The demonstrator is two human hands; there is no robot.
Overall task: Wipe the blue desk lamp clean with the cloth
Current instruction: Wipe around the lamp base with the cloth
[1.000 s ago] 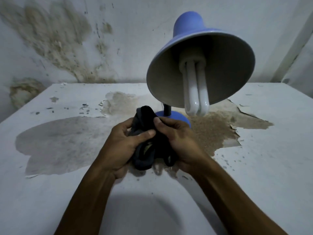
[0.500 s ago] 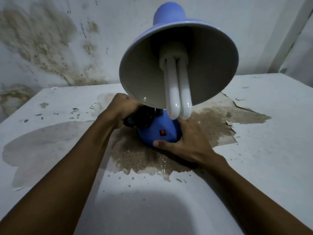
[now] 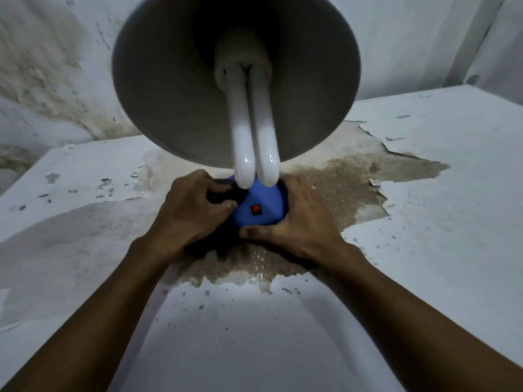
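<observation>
A: From my feed, the lamp base (image 3: 260, 207) looks like smooth blue plastic with a soft sheen.

B: And the shade?

A: The shade (image 3: 169, 89) is dull, matt grey inside. The bulb (image 3: 254, 131) is glossy white, glassy, catching highlights at its tips.

B: The cloth?

A: The cloth (image 3: 223, 193) is dark, soft, matt fabric. The worktop (image 3: 424, 193) has flaking white paint with rough, grainy brown board showing through.
</observation>
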